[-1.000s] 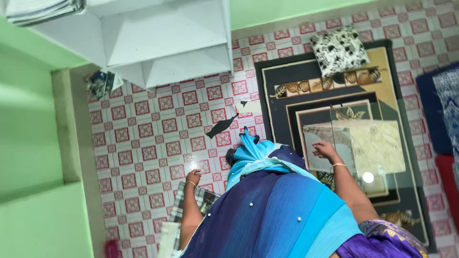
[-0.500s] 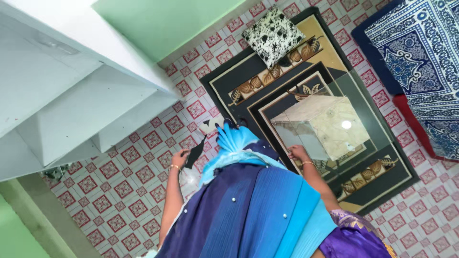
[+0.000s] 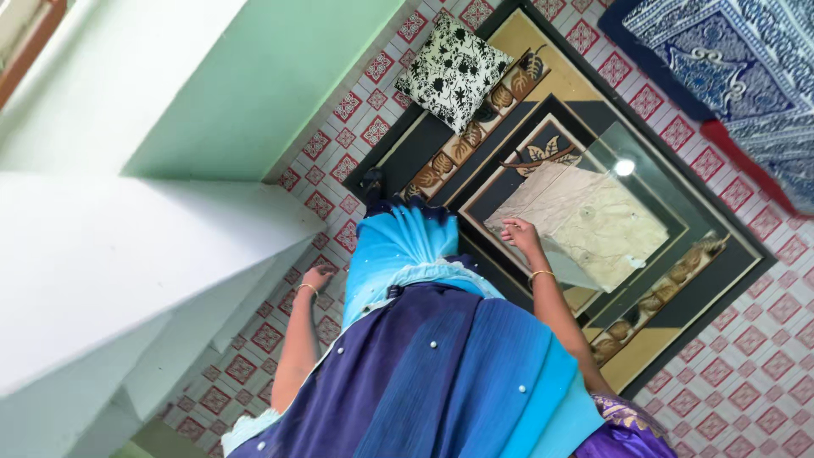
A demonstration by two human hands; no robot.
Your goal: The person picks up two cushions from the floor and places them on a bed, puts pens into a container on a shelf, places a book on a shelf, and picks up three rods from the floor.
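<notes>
I look straight down my blue and purple draped garment [image 3: 441,373] at a tiled floor. My left hand [image 3: 319,277] hangs beside my body with its fingers curled in, close to the white shelf unit [image 3: 127,280], and holds nothing that I can see. My right hand [image 3: 519,235] is stretched out with fingers apart, over the near edge of a low glass-topped table [image 3: 644,170]. It holds nothing. A gold bangle sits on each wrist.
The glass table stands on a dark and tan leaf-patterned rug [image 3: 526,102]. A black-and-white floral cushion [image 3: 452,72] lies at the rug's far end. A blue patterned cloth [image 3: 729,51] lies top right. Red-and-white floor tiles [image 3: 746,356] surround the rug. A green wall [image 3: 254,76] rises behind.
The view has swung, so the shelf unit now fills the left side. The dark scrap seen near my left hand earlier is out of sight. My right hand stays by the glass table.
</notes>
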